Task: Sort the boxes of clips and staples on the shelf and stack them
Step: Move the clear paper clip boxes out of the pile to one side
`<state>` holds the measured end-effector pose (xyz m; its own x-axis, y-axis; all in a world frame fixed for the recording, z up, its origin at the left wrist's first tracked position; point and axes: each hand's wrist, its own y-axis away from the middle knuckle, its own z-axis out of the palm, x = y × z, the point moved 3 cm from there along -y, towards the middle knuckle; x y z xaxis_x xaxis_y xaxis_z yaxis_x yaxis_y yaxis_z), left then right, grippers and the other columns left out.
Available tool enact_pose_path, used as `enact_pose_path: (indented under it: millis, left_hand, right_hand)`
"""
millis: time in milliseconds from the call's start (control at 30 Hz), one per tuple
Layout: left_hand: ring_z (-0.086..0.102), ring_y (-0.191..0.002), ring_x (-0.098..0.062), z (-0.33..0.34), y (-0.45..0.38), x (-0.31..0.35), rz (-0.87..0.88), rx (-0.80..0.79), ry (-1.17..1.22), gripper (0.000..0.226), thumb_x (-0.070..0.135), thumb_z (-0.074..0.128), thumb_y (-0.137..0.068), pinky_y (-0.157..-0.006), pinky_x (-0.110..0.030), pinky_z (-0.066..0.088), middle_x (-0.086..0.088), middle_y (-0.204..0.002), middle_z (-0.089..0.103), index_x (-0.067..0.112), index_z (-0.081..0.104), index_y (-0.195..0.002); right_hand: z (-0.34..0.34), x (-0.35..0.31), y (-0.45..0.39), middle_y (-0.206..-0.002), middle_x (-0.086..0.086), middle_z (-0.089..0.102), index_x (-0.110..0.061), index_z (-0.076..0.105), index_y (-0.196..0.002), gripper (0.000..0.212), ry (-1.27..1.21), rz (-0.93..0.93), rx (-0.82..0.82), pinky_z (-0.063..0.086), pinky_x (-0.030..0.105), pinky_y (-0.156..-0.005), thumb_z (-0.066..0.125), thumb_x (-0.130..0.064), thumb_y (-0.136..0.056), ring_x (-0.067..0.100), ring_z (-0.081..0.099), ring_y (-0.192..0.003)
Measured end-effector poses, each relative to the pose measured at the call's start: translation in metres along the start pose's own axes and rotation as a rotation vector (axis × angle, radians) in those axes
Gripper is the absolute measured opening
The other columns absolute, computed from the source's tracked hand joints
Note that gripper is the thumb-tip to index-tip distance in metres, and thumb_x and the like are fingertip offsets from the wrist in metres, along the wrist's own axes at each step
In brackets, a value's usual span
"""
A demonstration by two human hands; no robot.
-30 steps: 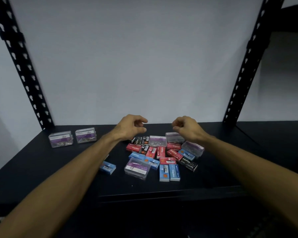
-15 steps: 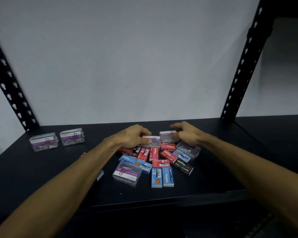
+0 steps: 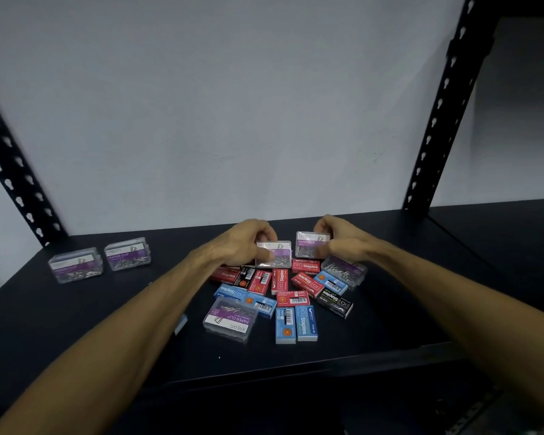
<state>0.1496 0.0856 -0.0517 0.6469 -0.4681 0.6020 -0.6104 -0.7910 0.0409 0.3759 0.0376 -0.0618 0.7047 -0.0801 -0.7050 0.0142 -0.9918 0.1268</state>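
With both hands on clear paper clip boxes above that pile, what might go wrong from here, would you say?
1. The left hand pinches its clip box only by the edges; it might slip onto the staple boxes below.
2. The right hand lifts its clip box close to the other; the two may knock together.
3. If these plastic lids are loose, a drop could spill clips across the shelf.

both arms reach forward, left hand (image 3: 244, 243) and right hand (image 3: 338, 238) curled in pinching grips.
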Motion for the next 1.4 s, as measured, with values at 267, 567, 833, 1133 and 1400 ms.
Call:
enact_pose_path:
  millis: [267, 567, 833, 1133, 1400]
  left_hand:
    - [0.064, -0.087, -0.011, 0.002, 0.003, 0.003, -0.004, 0.042, 0.026, 0.026, 0.022, 0.072, -0.088, -0.066, -0.024, 0.052, 0.007, -0.101, 0.063, 0.022, 0.055, -0.108]
    - [0.066, -0.098, -0.015, -0.002, 0.013, 0.002, 0.001, 0.072, 0.113, 0.039, 0.016, 0.069, -0.09, -0.078, -0.033, 0.058, 0.003, -0.112, 0.066, 0.022, 0.056, -0.127]
    - [0.069, -0.091, -0.019, -0.039, 0.041, -0.013, -0.022, 0.164, 0.13, 0.04, 0.006, 0.068, -0.089, -0.066, -0.025, 0.057, -0.004, -0.114, 0.065, 0.023, 0.058, -0.123]
    - [0.065, -0.099, -0.015, -0.089, 0.108, -0.085, -0.141, 0.249, 0.068, 0.041, 0.008, 0.072, -0.086, -0.085, -0.029, 0.054, 0.001, -0.11, 0.068, 0.026, 0.061, -0.12]
    - [0.064, -0.097, -0.016, -0.123, 0.179, -0.15, -0.265, 0.309, 0.026, 0.043, 0.008, 0.074, -0.083, -0.083, -0.026, 0.053, 0.002, -0.11, 0.064, 0.026, 0.064, -0.12]
  right_hand:
    - [0.003, 0.001, 0.004, -0.105, 0.005, 0.069, -0.02, 0.056, -0.11, 0.037, 0.026, -0.013, -0.001, 0.061, 0.039, -0.079, 0.075, -0.007, -0.081, 0.019, 0.071, -0.09]
    - [-0.001, -0.003, 0.01, -0.104, 0.003, 0.07, -0.024, 0.061, -0.109, 0.033, 0.03, -0.012, 0.038, 0.059, 0.036, -0.077, 0.076, -0.014, -0.082, 0.016, 0.07, -0.091]
    - [0.003, -0.037, 0.012, -0.104, 0.003, 0.068, -0.019, 0.061, -0.115, 0.032, 0.054, -0.09, 0.091, 0.058, 0.044, -0.085, 0.07, -0.007, -0.086, 0.021, 0.067, -0.094]
    - [0.061, -0.115, 0.002, -0.1, 0.0, 0.068, -0.02, 0.062, -0.109, 0.028, 0.052, -0.245, 0.002, 0.052, 0.03, -0.077, 0.069, -0.007, -0.086, 0.016, 0.065, -0.094]
    - [0.137, -0.183, -0.015, -0.107, 0.0, 0.068, -0.021, 0.061, -0.117, 0.033, 0.089, -0.354, -0.105, 0.05, 0.026, -0.078, 0.071, -0.012, -0.087, 0.013, 0.064, -0.095]
